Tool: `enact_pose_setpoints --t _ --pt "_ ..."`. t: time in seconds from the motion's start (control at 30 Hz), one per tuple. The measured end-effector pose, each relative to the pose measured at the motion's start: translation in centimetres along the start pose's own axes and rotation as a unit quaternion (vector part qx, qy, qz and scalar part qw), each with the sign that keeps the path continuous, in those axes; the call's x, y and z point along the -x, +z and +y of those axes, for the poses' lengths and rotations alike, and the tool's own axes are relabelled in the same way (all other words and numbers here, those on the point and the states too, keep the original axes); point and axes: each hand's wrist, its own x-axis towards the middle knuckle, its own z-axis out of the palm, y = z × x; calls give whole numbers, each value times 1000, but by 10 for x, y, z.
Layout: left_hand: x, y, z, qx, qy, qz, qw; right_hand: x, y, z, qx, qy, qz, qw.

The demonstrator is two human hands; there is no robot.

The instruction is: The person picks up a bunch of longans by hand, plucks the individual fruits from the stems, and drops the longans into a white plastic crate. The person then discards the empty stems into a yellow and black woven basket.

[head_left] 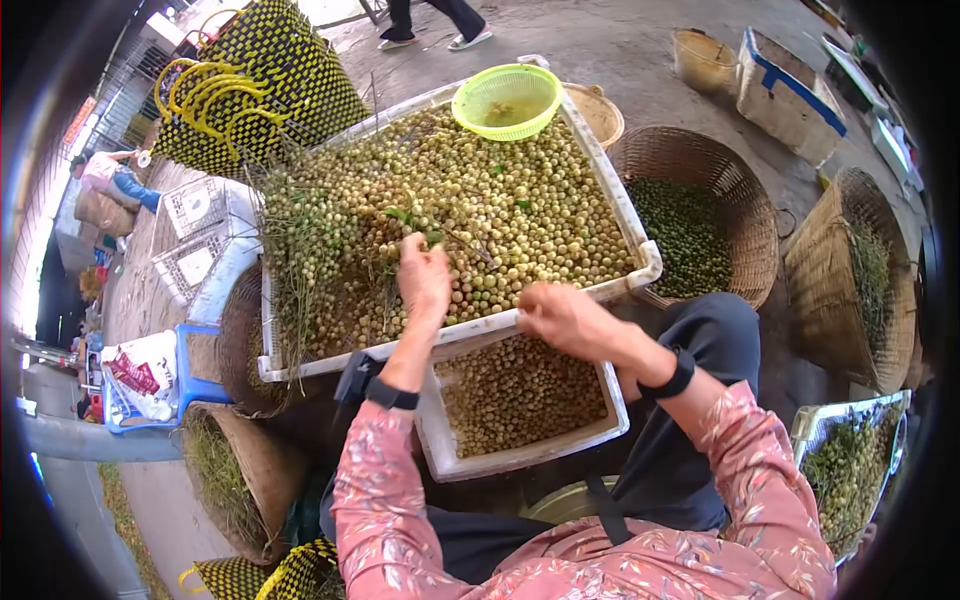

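My left hand [425, 280] is over the middle of a large white-rimmed tray [600, 200] heaped with small round yellow-green fruits [540, 215]. Its fingers are pinched at a leafy sprig [434, 238] among the fruits and stems. My right hand [568, 320] hovers by the tray's near rim, fingers curled closed; whatever they may hold is hidden. Beneath it stands a white foam box [440, 440], partly filled with browner small fruits [525, 395]. Bare, thin stems [295, 270] lie tangled along the tray's left side. A light-green plastic colander [507, 100] rests at the tray's far edge.
A wicker basket [745, 200] of dark green fruits stands right of the tray. Stem-filled baskets [835, 290] flank both sides. Yellow-and-black woven bags [300, 70] stand far left. A blue crate [200, 375] sits at left. Two people appear in the background.
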Motion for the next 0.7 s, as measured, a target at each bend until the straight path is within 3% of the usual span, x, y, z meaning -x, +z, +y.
enact_pose_setpoints --t 0.1,0.23,0.3,0.37,0.4,0.47,0.53,0.57,0.7 --pt "6 -33 -6 -232 170 112 951 -40 -20 6 -113 118 89 983" --pt "4 -40 -26 -380 153 97 907 -77 6 57 -145 205 122 960" --pt "0 -38 -40 -373 148 80 912 -93 19 63 -86 235 30 968" --pt "-6 -37 -49 -355 119 63 925 -109 41 63 -99 236 65 964" --pt "-8 -39 -53 -377 146 76 911 -114 45 61 -91 221 62 969" --pt "-18 -48 -61 -378 113 39 918 -117 46 44 -303 237 -3 923" --pt "-26 -63 -62 -353 86 25 931 -121 44 37 -491 246 -48 834" --pt "-30 -73 -64 -334 81 52 938 -122 40 32 -506 215 -23 835" --pt "-54 -116 -85 -378 46 126 916 -124 -3 7 -537 250 -12 805"
